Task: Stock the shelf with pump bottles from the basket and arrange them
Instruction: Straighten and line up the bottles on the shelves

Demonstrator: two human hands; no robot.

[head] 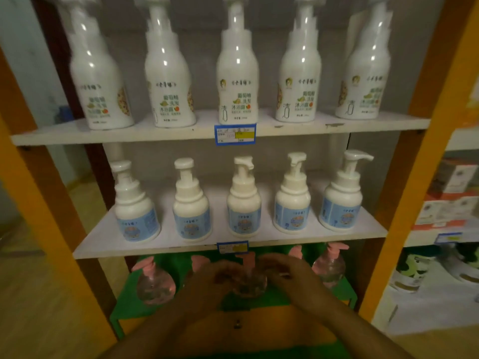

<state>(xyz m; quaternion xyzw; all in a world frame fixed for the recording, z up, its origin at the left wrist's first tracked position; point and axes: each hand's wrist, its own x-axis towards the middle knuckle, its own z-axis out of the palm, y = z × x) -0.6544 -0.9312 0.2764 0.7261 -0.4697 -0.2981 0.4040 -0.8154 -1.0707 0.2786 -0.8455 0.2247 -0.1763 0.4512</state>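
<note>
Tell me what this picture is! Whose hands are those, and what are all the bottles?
No machine here. A person wears a camera on their head, so you see what they see, looking forward and down. Those are their own hands. The left hand and right hand are cupped around a clear bottle with a pink pump on the green bottom shelf. More pink-pump bottles stand beside it. Above, five short white bottles with blue labels stand in a row, and tall white bottles fill the top shelf.
</note>
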